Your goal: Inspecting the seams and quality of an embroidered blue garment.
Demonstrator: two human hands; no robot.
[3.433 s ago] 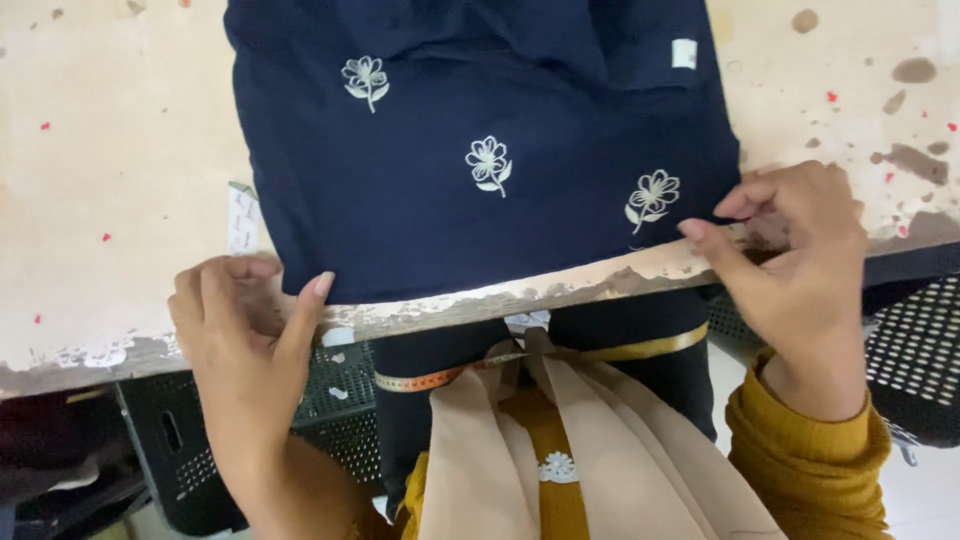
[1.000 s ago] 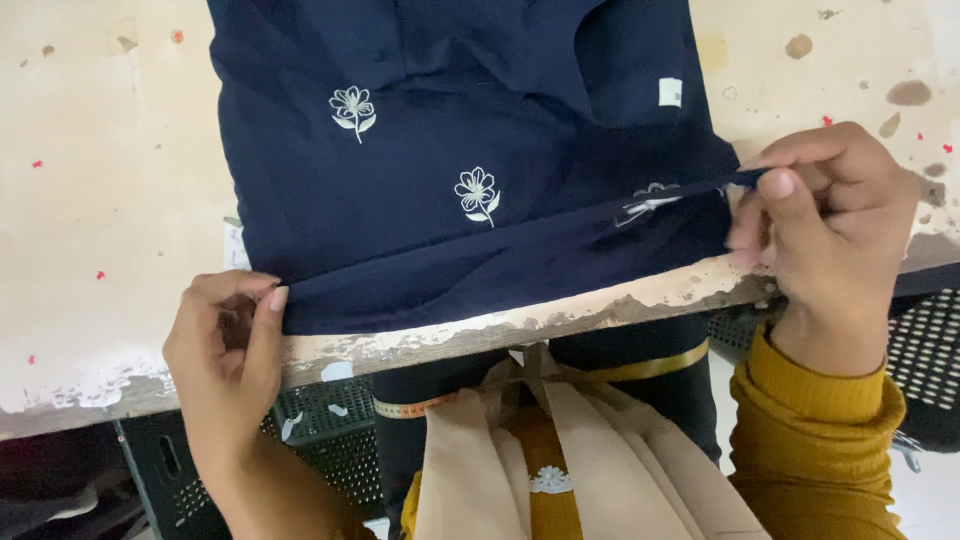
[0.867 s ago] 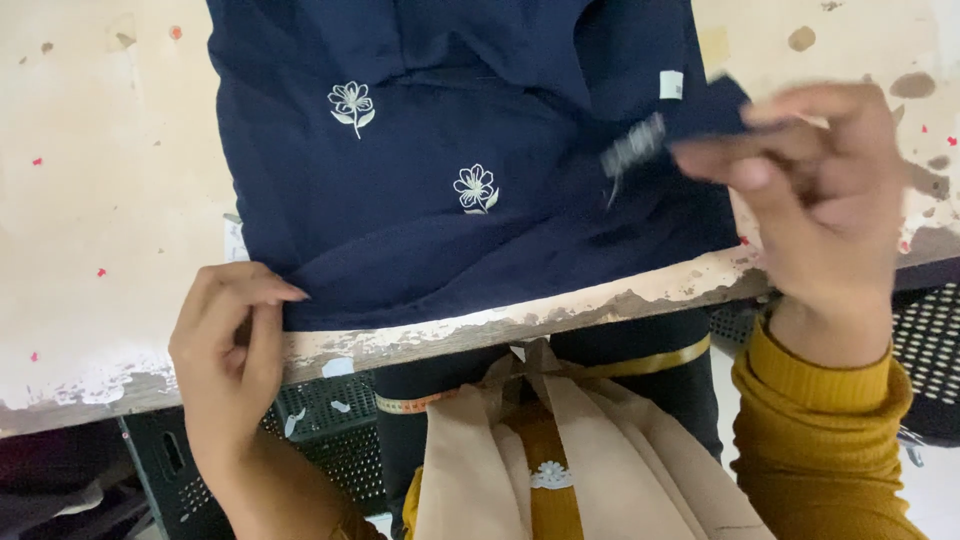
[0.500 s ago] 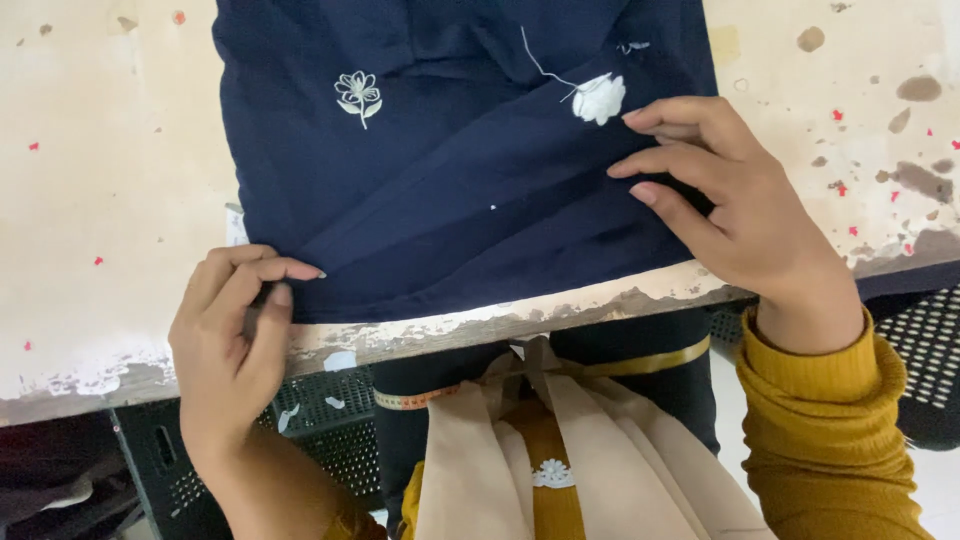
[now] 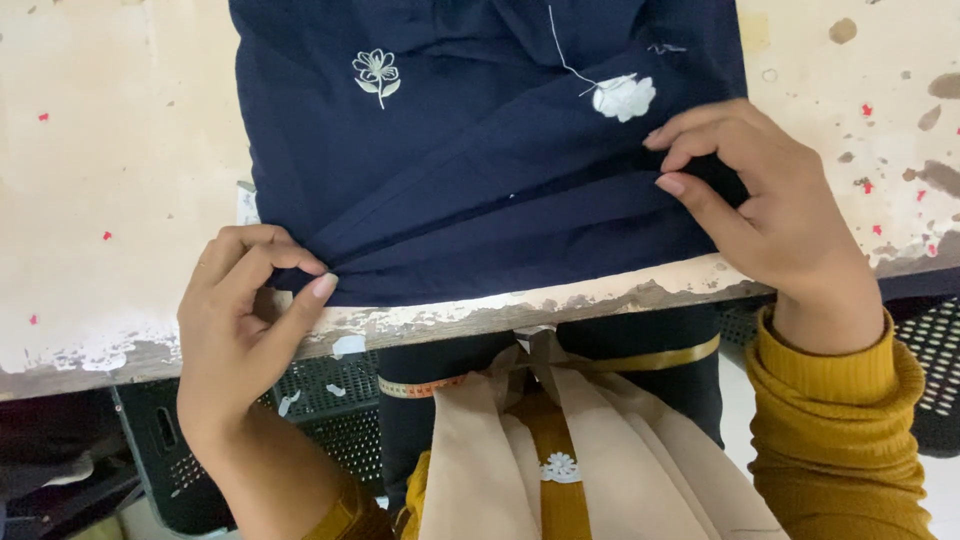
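Note:
A navy blue garment [image 5: 470,160] with white embroidered flowers lies on a worn beige table [image 5: 110,170]. Its lower edge is folded up, showing the back of one flower with a loose white thread [image 5: 622,95]. My left hand [image 5: 245,320] pinches the lower left corner of the fabric at the table's front edge. On the fold at the right rests my right hand [image 5: 765,215], fingers pressed on the cloth and pinching it. A mustard yellow sleeve covers my right wrist.
The table's front edge [image 5: 520,305] is chipped and peeling, with red specks and brown stains on top. Black perforated crates [image 5: 180,450] stand under the table on both sides. A yellow measuring tape [image 5: 440,382] and a beige scarf hang in front of me.
My right hand has lifted the garment's lower right hem and folded it up over the cloth, hiding two flowers and exposing one flower's back. My left hand stayed at the left corner.

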